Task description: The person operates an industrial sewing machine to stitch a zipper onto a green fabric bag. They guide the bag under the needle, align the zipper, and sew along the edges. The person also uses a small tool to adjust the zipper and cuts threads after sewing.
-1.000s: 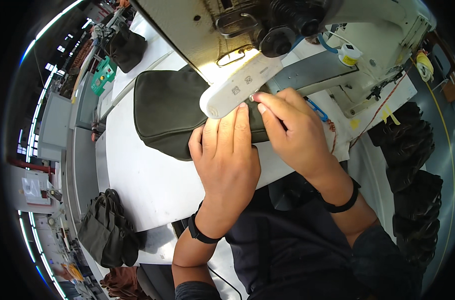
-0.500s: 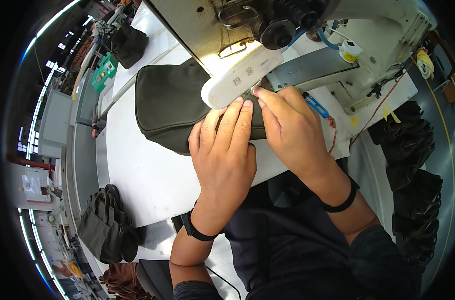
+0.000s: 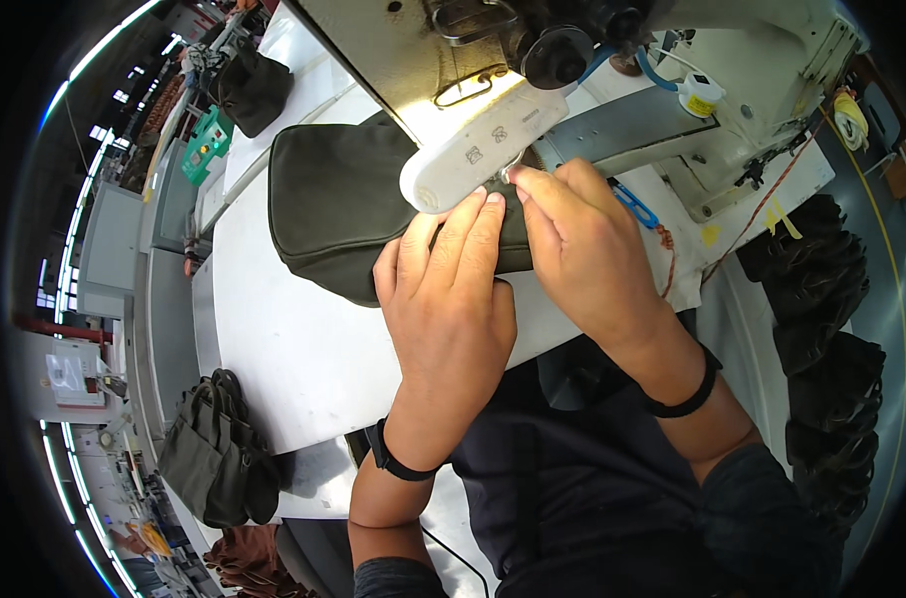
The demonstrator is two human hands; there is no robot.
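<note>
A dark olive bag (image 3: 338, 194) lies on the white table under the head of a sewing machine (image 3: 393, 45). My left hand (image 3: 448, 299) rests on the bag's near edge, fingers stretched out, with the fingertips just below the white oblong cover (image 3: 478, 148) of the machine. My right hand (image 3: 592, 239) is at the bag's right end, thumb and forefinger pinched together beside the cover. A small whitish thing shows at that pinch, too small to name. The cover hides the needle area.
Blue-handled snippers (image 3: 634, 204) with a braided cord lie right of my right hand. Dark bags (image 3: 219, 448) are piled at the near left, and another bag (image 3: 252, 90) stands at the far left by a green device (image 3: 208, 147). Dark pieces (image 3: 831, 389) hang along the right side.
My right hand has shifted very slightly up and to the right, still pinched. The left hand and the bag have barely moved.
</note>
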